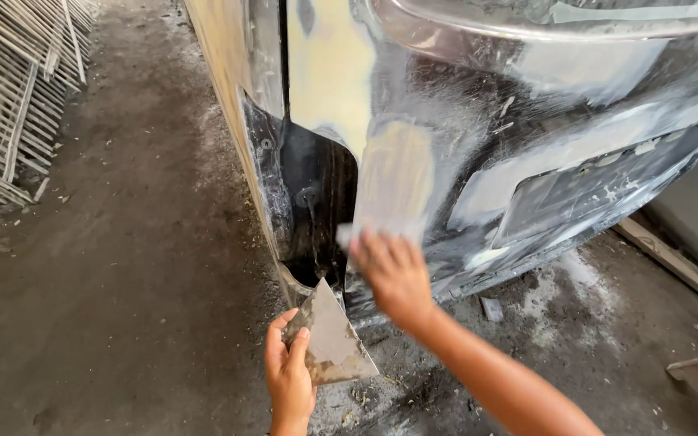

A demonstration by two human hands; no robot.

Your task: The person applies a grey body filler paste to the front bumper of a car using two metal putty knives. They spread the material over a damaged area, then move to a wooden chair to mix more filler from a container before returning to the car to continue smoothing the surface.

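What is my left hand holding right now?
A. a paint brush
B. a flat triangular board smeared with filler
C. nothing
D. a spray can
B: the left hand grips a flat triangular board smeared with filler, while the right hand presses on the car panel.

The car body panel is glossy dark metal, dulled by matt, pale patches of sanded filler. Below it, the floor is rough, dusty grey concrete. The triangular spreader looks like stiff sheet crusted with dried filler, matt.
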